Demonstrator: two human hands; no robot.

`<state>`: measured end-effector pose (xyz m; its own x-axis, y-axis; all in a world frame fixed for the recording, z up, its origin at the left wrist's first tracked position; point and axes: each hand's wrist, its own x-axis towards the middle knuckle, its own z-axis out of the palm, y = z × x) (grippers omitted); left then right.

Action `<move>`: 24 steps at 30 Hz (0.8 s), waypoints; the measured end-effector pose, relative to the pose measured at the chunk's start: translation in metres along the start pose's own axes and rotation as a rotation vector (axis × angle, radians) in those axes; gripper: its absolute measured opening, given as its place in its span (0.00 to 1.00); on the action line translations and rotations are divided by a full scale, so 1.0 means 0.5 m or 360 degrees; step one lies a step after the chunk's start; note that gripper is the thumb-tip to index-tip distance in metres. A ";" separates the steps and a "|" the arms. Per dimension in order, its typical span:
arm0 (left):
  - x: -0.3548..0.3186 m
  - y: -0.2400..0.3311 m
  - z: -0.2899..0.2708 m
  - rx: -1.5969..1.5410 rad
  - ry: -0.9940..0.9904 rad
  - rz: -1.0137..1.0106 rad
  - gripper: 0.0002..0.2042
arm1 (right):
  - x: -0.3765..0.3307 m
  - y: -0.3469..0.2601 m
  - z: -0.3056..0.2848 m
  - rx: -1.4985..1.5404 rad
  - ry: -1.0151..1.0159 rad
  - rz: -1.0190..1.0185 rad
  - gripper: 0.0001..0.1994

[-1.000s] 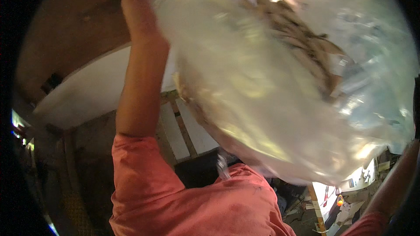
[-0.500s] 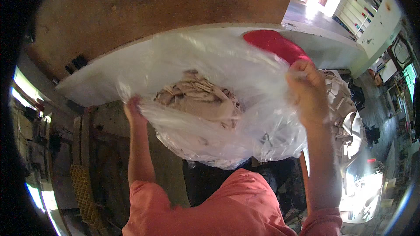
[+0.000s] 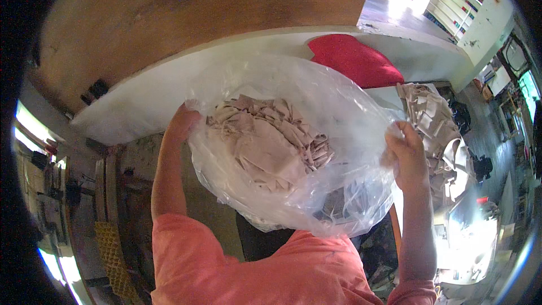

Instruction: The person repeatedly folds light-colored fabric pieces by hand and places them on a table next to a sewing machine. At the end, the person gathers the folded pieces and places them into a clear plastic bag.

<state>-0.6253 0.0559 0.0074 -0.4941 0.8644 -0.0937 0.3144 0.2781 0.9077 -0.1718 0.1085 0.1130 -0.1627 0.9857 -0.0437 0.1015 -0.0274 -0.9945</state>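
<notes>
Between my hands a large clear plastic bag is stretched wide, its mouth facing up. Inside it lies a bundle of beige fabric pieces, gathered and folded over one another. My left hand is closed on the bag's rim at the left. At the right, my right hand grips the opposite side of the rim with its fingers curled in. The lower part of the bag hangs close in front of my body.
A red cushion-like cloth item rests against the pale wall beyond the bag. To the right is a pile of beige fabric near a brightly lit white surface. A brown wooden panel stands behind; yellow lattice is at lower left.
My right hand has come down, and my left hand has risen slightly. The bag's mouth is spread rounder, so more of the beige fabric shows. The red item is less covered.
</notes>
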 end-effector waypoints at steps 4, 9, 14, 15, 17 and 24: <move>-0.040 0.091 0.046 0.1673 0.1252 0.0836 0.23 | -0.027 0.040 -0.045 0.0187 0.0041 0.0018 0.11; -0.032 0.234 0.197 0.1219 -0.0159 0.0758 0.27 | -0.043 0.053 -0.057 0.0284 0.0019 -0.0009 0.11; 0.097 -0.025 0.280 0.1575 -0.0658 0.0050 0.39 | -0.054 0.072 -0.079 0.0225 0.0045 0.0001 0.11; 0.076 -0.036 0.296 0.1516 -0.0699 0.0038 0.40 | -0.057 0.080 -0.082 0.0144 0.0105 0.0003 0.10; -0.024 0.067 0.340 0.1296 -0.0687 0.0277 0.41 | -0.069 0.090 -0.087 0.0286 0.0119 0.0043 0.10; -0.212 0.027 0.526 0.1457 -0.0842 0.1044 0.43 | -0.088 0.089 -0.066 0.0063 0.0009 0.0101 0.09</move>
<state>-0.3555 0.0783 -0.0783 0.2900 0.9540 -0.0764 0.9325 -0.2638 0.2466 -0.1279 0.0692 0.0740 -0.1513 0.9828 -0.1061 0.0723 -0.0961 -0.9927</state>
